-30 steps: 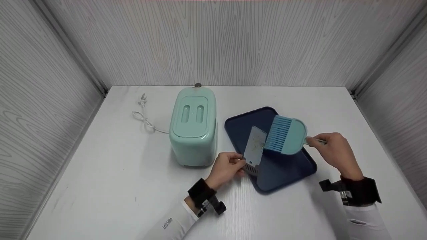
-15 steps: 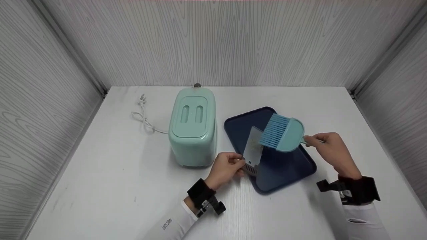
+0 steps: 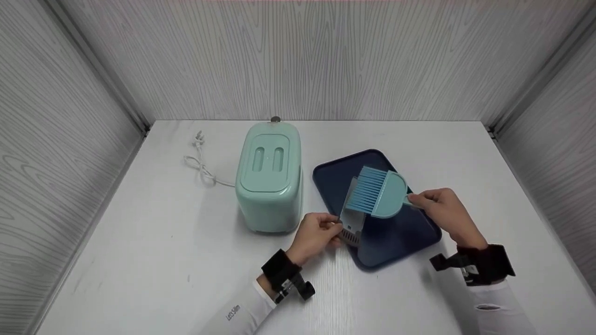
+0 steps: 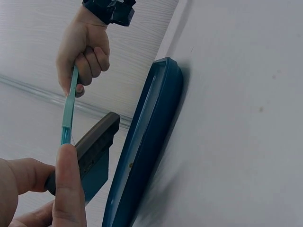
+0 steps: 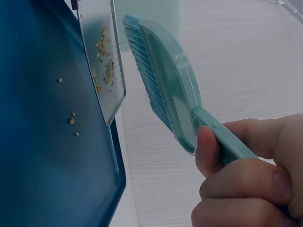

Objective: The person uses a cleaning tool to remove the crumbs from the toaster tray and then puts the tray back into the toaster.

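Note:
My left hand [image 3: 316, 235] pinches the dark grey slotted end of a metal crumb tray [image 3: 352, 220], holding it tilted over a navy serving tray [image 3: 396, 246]. Brown crumbs [image 5: 108, 71] cling to the metal face in the right wrist view, and a few loose crumbs [image 5: 72, 121] lie on the serving tray. A teal brush [image 3: 390, 196] is gripped by its handle in my right hand [image 3: 444, 211]. In the head view its blue bristles [image 3: 368, 190] overlap the crumb tray and hide much of it; the right wrist view shows the bristle tips facing the crumb-covered surface.
A mint-green toaster [image 3: 270, 200] with its lid on stands left of the serving tray. Its white cord and plug [image 3: 200, 163] lie on the white table [image 3: 139, 260] behind and to the left. Grey wood-grain panels [image 3: 316, 60] enclose the table's back and sides.
The right hand has carried the brush left, so its bristles now overlap more of the crumb tray. The left hand and crumb tray stay in place.

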Demonstrator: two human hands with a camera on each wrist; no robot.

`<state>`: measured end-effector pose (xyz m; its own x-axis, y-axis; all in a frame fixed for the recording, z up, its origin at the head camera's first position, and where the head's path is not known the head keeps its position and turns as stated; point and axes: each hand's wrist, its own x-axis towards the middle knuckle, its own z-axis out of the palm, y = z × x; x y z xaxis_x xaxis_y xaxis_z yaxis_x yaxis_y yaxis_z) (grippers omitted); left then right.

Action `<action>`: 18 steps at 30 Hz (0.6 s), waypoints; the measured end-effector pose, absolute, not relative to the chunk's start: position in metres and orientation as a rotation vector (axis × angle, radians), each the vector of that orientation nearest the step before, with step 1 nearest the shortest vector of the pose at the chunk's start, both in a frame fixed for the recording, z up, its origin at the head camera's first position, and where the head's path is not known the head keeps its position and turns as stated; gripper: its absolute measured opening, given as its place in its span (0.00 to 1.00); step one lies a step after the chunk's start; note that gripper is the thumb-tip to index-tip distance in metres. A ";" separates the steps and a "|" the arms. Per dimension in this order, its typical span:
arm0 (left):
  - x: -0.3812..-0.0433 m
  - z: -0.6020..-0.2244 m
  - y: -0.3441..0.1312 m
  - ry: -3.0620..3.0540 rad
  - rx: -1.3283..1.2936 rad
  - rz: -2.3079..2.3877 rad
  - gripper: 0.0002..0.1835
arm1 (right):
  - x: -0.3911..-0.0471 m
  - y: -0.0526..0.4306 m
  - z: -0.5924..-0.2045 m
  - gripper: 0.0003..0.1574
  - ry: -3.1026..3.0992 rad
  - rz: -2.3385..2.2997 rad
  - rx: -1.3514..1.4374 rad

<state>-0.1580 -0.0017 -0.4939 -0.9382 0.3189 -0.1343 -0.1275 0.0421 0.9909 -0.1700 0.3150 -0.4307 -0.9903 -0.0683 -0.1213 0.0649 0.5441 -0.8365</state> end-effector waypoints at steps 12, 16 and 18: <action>-0.158 -0.493 -0.002 1.991 0.212 1.986 0.14 | -0.172 0.310 -0.436 0.29 2.631 -1.401 -0.031; -0.158 -0.493 -0.002 1.984 0.207 1.993 0.14 | -0.172 0.312 -0.438 0.29 2.645 -1.380 -0.029; -0.158 -0.492 -0.002 1.989 0.206 1.992 0.14 | -0.173 0.313 -0.439 0.28 2.648 -1.383 -0.028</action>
